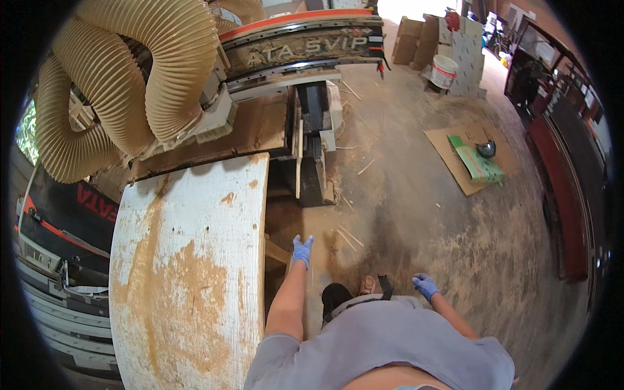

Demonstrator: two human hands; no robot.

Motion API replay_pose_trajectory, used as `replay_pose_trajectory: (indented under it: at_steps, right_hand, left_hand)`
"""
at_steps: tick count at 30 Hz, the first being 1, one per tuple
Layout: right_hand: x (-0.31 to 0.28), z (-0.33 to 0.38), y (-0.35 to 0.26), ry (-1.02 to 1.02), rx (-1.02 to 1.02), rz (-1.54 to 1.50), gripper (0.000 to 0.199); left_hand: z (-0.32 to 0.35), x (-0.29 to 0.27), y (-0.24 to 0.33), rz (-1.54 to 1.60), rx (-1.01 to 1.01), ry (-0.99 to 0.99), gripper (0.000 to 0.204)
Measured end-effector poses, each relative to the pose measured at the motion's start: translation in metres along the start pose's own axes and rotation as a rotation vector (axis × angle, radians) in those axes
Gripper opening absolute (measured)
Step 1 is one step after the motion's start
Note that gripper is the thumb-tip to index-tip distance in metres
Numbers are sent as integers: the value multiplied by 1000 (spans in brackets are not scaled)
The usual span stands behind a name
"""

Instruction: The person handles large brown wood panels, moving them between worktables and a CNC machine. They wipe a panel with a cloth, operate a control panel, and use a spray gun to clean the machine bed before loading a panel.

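My left hand (303,249), in a blue glove, hangs in the air just right of a big white board (188,260). Its thumb and fingers are spread, with nothing between them. The board's painted top is streaked with brown sawdust, and its right edge is nearest to that hand. Out to my right, over the dusty floor, my right hand (425,286) is also gloved in blue. Its fingers are loosely bent and slightly apart, and no object shows in them. Neither hand touches anything that I can see.
A large machine gantry (299,55) spans the far side, with thick ribbed hoses (175,65) at the upper left. Wood strips (351,237) litter the concrete floor. A cardboard sheet (465,179) carries a green packet (480,166). A white bucket (444,71) and dark red panels (562,195) stand farther right.
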State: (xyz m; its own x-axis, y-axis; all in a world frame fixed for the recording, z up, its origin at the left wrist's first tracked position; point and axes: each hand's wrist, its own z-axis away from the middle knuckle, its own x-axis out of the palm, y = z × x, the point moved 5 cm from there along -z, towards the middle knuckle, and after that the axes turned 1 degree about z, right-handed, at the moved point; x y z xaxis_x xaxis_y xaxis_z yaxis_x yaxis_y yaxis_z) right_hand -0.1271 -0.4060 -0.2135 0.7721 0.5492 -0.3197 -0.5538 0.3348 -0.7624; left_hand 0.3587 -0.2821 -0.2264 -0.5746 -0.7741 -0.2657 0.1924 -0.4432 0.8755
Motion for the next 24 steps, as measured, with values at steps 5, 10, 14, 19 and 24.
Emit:
replay_pose_trajectory:
  at_steps: [5, 10, 14, 19, 24]
  right_hand:
    - [3, -61, -104, 19, -134, 59, 32]
    - [39, -82, -129, 0, -7, 84, 36]
    - [88, -96, -141, -80, 143, 73, 41]
    - [163, -153, -224, -230, 30, 183, 48]
    - [247, -195, -317, -278, -75, -229, 51]
  left_hand:
    - [-78, 21, 59, -193, -80, 8, 84]
    - [-180, 39, 96, -401, 45, 74, 80]
    - [-242, 70, 96, -434, 1, -32, 62]
    - [-225, 85, 104, -189, 192, -82, 34]
    - [-128, 81, 63, -170, 234, -178, 29]
